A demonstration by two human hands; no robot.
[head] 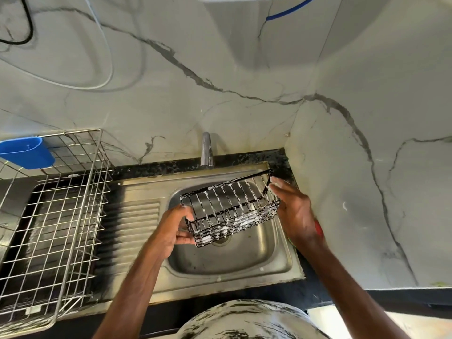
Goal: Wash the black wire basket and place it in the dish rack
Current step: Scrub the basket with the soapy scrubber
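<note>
A black wire basket [231, 209], streaked with white soap foam, is held tilted above the steel sink bowl [244, 260]. My left hand [172, 228] grips its near left corner, thumb on top and fingers curled under. At the basket's right end my right hand [293, 206] lies with fingers straight, touching the end wires. The metal dish rack [56, 216] stands on the counter to the left, apart from the basket.
The tap [206, 149] rises behind the sink, with no water seen running. A blue plastic cup [27, 151] hangs on the rack's far corner. The ribbed drainboard [139, 223] lies between rack and bowl. A marble wall closes the right side.
</note>
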